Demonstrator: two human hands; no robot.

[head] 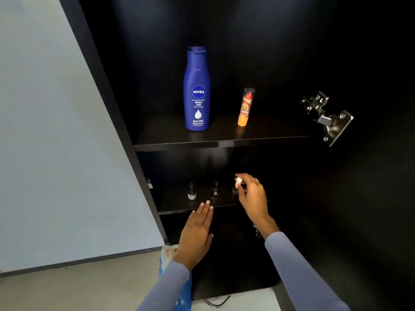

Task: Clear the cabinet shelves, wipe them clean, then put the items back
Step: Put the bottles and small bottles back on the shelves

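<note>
- Small white-capped bottle [238,182]: pinched in right hand [252,196] over the lower shelf [179,208], right of two dark bottles [192,191]; whether being lifted or set down is unclear.
- Left hand [197,232]: flat, fingers straight, at the shelf's near edge, holding nothing.
- Upper shelf [269,136]: blue lotion bottle [197,90], orange lip balm [246,107], upright.
- Cabinet black; steel hinge [327,117] right; pale wall [56,131] left.

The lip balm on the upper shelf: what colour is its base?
Orange, under a clear cap; the lip balm shows best in the head view.

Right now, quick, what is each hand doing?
Left hand: open, fingers straight, holding nothing.
Right hand: pinching a small white-capped bottle by its cap.
</note>
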